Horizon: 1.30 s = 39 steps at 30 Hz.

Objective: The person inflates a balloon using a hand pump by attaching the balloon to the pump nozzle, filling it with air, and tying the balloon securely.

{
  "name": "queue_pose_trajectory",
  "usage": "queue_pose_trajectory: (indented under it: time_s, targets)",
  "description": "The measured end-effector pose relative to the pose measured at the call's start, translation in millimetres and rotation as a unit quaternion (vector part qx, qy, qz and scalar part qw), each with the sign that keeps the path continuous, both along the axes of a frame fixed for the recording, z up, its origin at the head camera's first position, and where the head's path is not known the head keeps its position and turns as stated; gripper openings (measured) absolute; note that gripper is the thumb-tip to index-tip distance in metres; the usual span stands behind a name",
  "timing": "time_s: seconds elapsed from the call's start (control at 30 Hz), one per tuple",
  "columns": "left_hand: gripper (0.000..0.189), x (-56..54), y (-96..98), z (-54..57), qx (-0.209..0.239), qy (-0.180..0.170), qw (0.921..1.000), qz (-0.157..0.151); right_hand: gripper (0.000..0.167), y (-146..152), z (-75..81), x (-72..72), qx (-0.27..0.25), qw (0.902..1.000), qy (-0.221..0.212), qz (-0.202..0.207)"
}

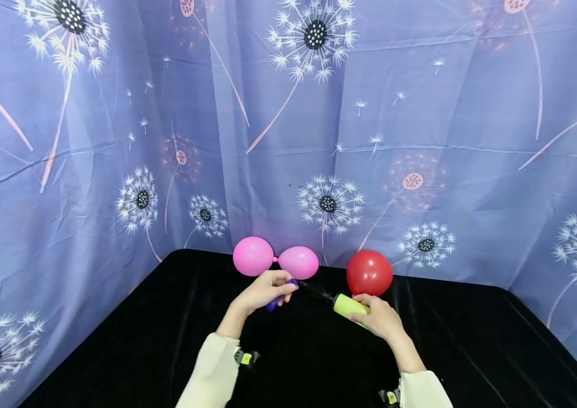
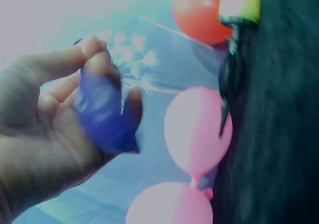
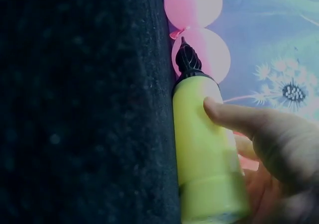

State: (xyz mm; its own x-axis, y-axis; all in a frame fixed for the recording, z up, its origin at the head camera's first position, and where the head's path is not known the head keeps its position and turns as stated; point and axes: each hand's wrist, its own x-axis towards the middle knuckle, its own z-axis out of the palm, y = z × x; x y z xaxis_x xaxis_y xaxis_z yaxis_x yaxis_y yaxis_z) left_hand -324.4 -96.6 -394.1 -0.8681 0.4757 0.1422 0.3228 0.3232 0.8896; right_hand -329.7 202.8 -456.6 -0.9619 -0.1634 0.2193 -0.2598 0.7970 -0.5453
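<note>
Between thumb and fingers, my left hand (image 1: 267,292) pinches a limp dark blue balloon (image 2: 102,114), its body hanging below the fingertips. My right hand (image 1: 381,317) grips a yellow-green balloon pump (image 3: 207,139) around its barrel. The pump's black tapered nozzle (image 3: 188,57) points toward the left hand. In the left wrist view a gap separates the nozzle tip from the blue balloon. Part of the right hand's fingers is hidden behind the barrel in the right wrist view.
Two joined pink balloons (image 1: 298,262) lie at the back of the black-covered table (image 1: 207,317). A round red balloon (image 1: 369,272) sits to their right, just behind the right hand. A blue dandelion-print curtain (image 1: 278,187) hangs behind the table.
</note>
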Motion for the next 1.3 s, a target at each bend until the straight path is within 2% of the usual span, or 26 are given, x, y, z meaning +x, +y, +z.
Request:
queue_pose_trajectory:
  time_s: [0.07,0.2,0.3,0.4,0.57,0.77,0.93,1.1,1.17,1.3]
  targets:
    - [0.021,-1.2,10.1,0.3,-0.019,0.029,0.9991,0.023,0.050,5.0,-1.7,0.5,0.029,0.9994,-0.017,-0.003]
    - [0.019,2.4,19.0,-0.3,-0.058,0.059,0.9945,0.065,0.054,14.3,-1.1,0.0,0.020,0.9988,-0.035,0.029]
    - [0.022,3.5,17.3,-3.6,-0.057,0.051,0.9940,0.079,0.052,24.5,0.9,-1.0,-0.009,0.9980,-0.038,0.050]
    - [0.025,2.3,12.9,-6.3,-0.046,0.041,0.9944,0.086,0.048,38.0,7.2,-1.5,-0.058,0.9956,-0.050,0.054]
    - [0.024,-0.8,7.2,-7.2,-0.071,0.073,0.9905,0.092,0.047,58.7,25.8,1.3,-0.147,0.9815,-0.078,0.093]
    - [0.021,-3.0,5.2,-8.6,-0.087,0.084,0.9891,0.084,0.044,71.2,43.3,8.0,-0.174,0.9651,-0.116,0.157]
    - [0.018,-5.3,4.2,-12.1,-0.112,0.105,0.9838,0.092,0.043,76.0,44.9,11.2,-0.183,0.9584,-0.135,0.172]
    - [0.012,-2.2,3.0,-11.8,-0.200,0.131,0.9660,0.098,0.043,72.4,41.6,9.1,-0.189,0.9489,-0.149,0.204]
    - [0.011,-0.3,3.4,-10.7,-0.231,0.131,0.9596,0.094,0.042,69.9,40.4,7.4,-0.190,0.9449,-0.156,0.216]
    - [0.010,2.8,5.1,-9.5,-0.245,0.124,0.9584,0.077,0.042,66.6,39.1,5.5,-0.187,0.9409,-0.164,0.229]
